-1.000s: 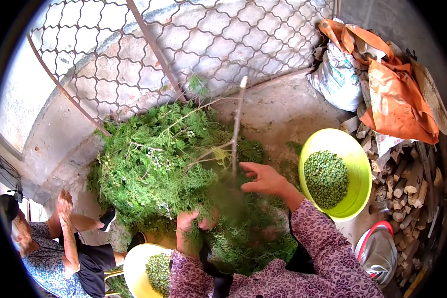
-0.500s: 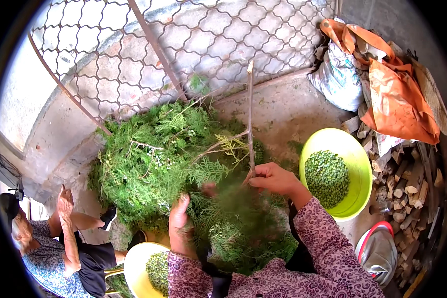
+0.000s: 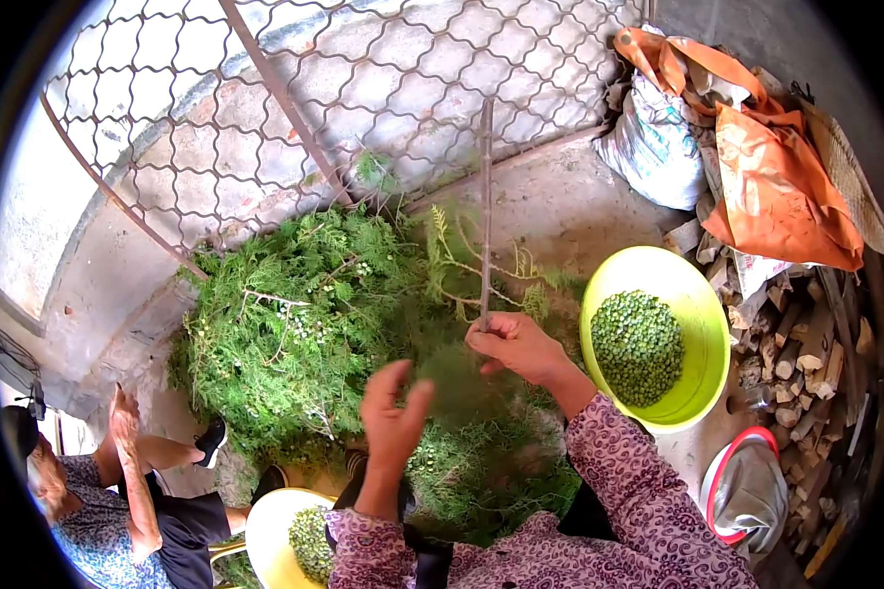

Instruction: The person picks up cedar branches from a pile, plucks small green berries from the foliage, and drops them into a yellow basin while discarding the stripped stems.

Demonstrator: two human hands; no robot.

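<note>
My right hand (image 3: 517, 346) grips a long bare stem (image 3: 485, 206) that stands nearly upright, its green feathery twigs (image 3: 462, 265) hanging off the lower part. My left hand (image 3: 393, 417) is raised beside it, fingers apart and blurred, holding nothing, just over the leafy end of the branch (image 3: 471, 452). Behind both hands lies a big heap of green conifer branches (image 3: 295, 314) with small pale berries. A yellow-green basin (image 3: 702, 324) heaped with small green berries (image 3: 636, 346) sits right of my right hand.
A wire-mesh gate (image 3: 265, 108) stands behind the heap. Another person (image 3: 108, 501) sits at the lower left beside a second yellow bowl (image 3: 270, 535) of berries. Chopped firewood (image 3: 805, 353), an orange cloth (image 3: 776, 167), a white sack (image 3: 653, 142) and a red-rimmed pail (image 3: 746, 491) crowd the right.
My right hand has swung the stem from leaning left to nearly upright. My left hand has let go of the leafy end and lifted, its fingers spread.
</note>
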